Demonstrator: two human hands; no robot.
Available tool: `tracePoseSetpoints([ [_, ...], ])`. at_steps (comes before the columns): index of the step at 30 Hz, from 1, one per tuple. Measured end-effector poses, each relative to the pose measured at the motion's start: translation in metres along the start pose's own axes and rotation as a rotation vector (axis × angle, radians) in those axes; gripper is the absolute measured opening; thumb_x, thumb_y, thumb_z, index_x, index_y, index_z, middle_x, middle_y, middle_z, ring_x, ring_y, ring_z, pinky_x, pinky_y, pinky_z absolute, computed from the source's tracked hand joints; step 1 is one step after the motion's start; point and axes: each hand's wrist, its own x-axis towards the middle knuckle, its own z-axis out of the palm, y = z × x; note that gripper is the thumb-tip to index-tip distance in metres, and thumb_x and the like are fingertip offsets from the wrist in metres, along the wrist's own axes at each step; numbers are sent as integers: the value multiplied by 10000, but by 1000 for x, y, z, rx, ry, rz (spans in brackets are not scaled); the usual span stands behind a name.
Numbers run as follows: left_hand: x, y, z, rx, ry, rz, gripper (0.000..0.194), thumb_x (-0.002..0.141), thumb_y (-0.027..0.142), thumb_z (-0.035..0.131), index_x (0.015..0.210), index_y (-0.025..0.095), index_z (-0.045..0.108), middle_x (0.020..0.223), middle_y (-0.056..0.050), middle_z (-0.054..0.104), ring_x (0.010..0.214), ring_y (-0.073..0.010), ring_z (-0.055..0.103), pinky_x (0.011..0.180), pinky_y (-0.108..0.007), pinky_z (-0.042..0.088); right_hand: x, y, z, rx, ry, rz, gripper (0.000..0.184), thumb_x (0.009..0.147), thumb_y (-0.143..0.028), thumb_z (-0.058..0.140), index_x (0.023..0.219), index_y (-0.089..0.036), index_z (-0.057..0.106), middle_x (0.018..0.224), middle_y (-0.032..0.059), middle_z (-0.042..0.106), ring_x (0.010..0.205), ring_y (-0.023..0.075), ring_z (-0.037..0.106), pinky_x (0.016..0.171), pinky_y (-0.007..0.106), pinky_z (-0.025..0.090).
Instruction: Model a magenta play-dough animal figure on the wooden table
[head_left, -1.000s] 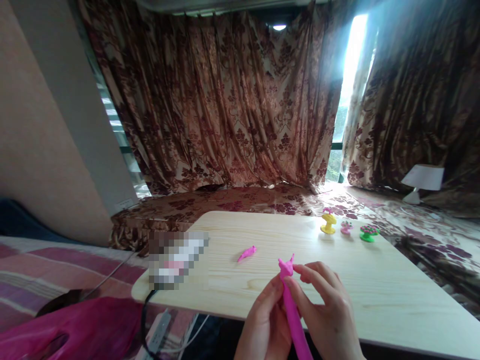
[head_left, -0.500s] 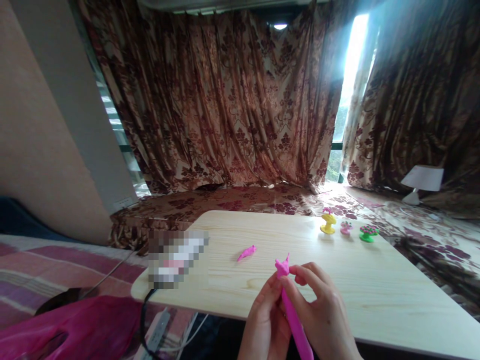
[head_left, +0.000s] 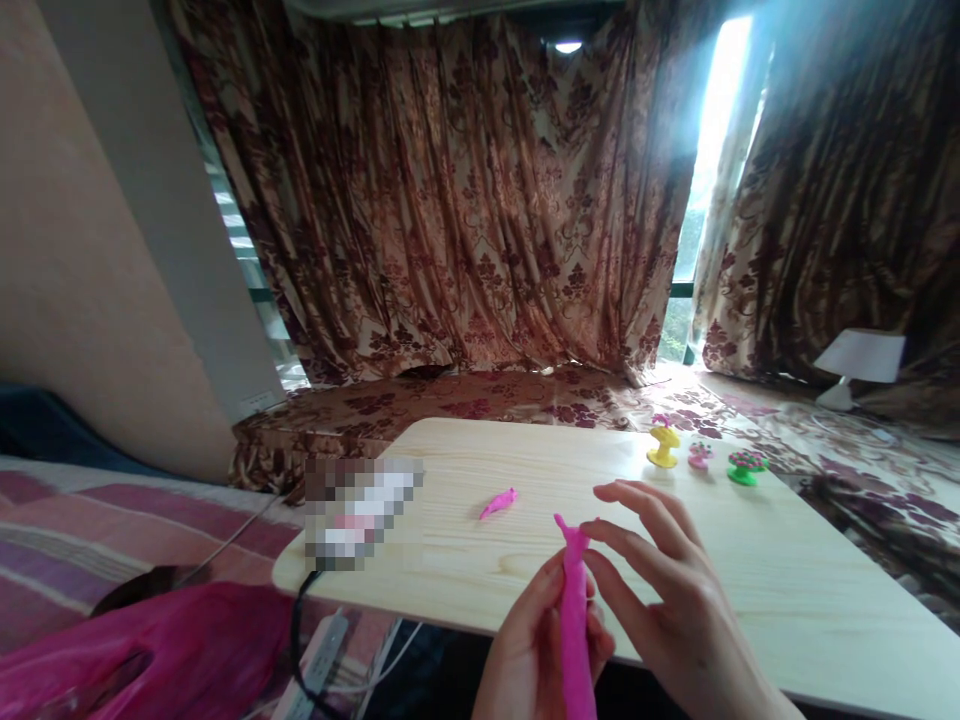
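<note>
My left hand point(head_left: 532, 650) is wrapped round a long pink clay roll point(head_left: 574, 620), held upright over the near edge of the light wooden table point(head_left: 750, 580). My right hand point(head_left: 675, 600) is beside the roll's tip, its fingers spread and stretched out, the thumb and forefinger close to the pinched top. A small pink clay piece point(head_left: 498, 502) lies on the table beyond the hands.
Three little clay figures stand at the table's far right: a yellow one point(head_left: 664, 446), a pink one point(head_left: 700, 455) and a green one point(head_left: 744, 467). A blurred flat object point(head_left: 360, 510) lies at the table's left end. Pink fabric point(head_left: 150, 650) and a cable point(head_left: 300, 640) are at lower left.
My right hand has let go of the roll's tip and its fingers have spread apart. The roll's top now looks thinner and more pointed. The view has shifted slightly.
</note>
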Motion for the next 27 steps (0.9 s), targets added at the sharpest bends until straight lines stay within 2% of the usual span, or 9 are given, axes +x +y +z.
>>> tracePoseSetpoints([
  [3, -1, -1, -2, 21, -14, -9, 147, 789, 236, 645, 870, 114, 643, 676, -29, 658, 540, -100, 595, 551, -226, 516, 1, -1, -1, -3, -3, 2, 164, 828, -172, 573, 965, -242, 631, 1206, 61, 502, 1179, 264, 391, 935, 435, 408],
  [12, -3, -9, -2, 84, 19, 83, 181, 758, 189, 685, 924, 177, 612, 659, 4, 631, 527, -81, 595, 536, -197, 490, -3, 0, 1, 17, -7, 26, 115, 833, -167, 575, 909, -234, 630, 1156, 59, 517, 1167, 252, 400, 914, 410, 422],
  [18, -1, -9, -4, 97, -42, 57, 166, 779, 179, 657, 936, 182, 602, 628, 21, 607, 503, -76, 584, 505, -182, 467, -7, -2, 6, 45, 24, 39, 140, 834, -143, 568, 912, -239, 633, 1097, 59, 538, 1141, 245, 419, 887, 401, 436],
  [22, -2, -6, -6, 95, -38, 45, 176, 763, 182, 673, 926, 172, 607, 672, -2, 632, 528, -88, 590, 536, -211, 487, -4, 2, 1, 27, 34, 20, 147, 820, -185, 599, 956, -233, 625, 1147, 67, 519, 1157, 253, 412, 920, 416, 422],
  [27, -4, -4, -6, 100, -26, 45, 183, 740, 196, 700, 903, 173, 621, 657, -5, 637, 526, -95, 591, 560, -229, 495, 1, 4, -10, 16, -79, -5, 197, 825, -238, 607, 1021, -254, 611, 1220, 50, 472, 1215, 245, 366, 979, 411, 385],
])
